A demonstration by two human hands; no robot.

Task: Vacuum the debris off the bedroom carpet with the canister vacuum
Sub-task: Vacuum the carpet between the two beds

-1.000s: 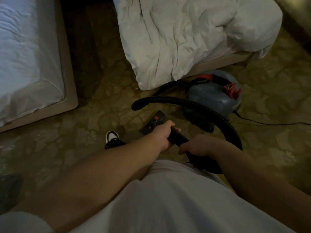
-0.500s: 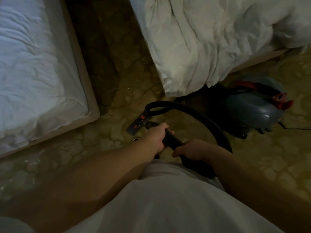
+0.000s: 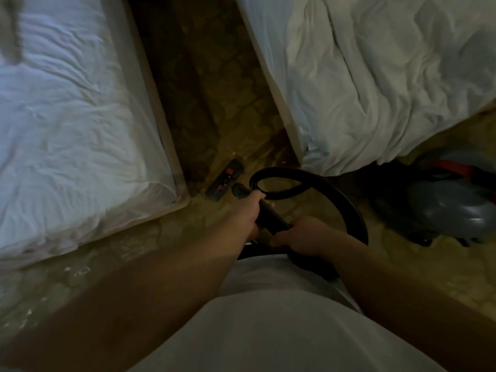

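Two beds flank a narrow aisle. Left bed [image 3: 80, 76]: creased white sheet [image 3: 67, 135], pale base [image 3: 150, 98] along its edge. Right bed [image 3: 408, 57]: rumpled white duvet [image 3: 349, 135] hanging over the near corner. Floor: olive patterned carpet [image 3: 214, 108], dimly lit, darkest in the far aisle.
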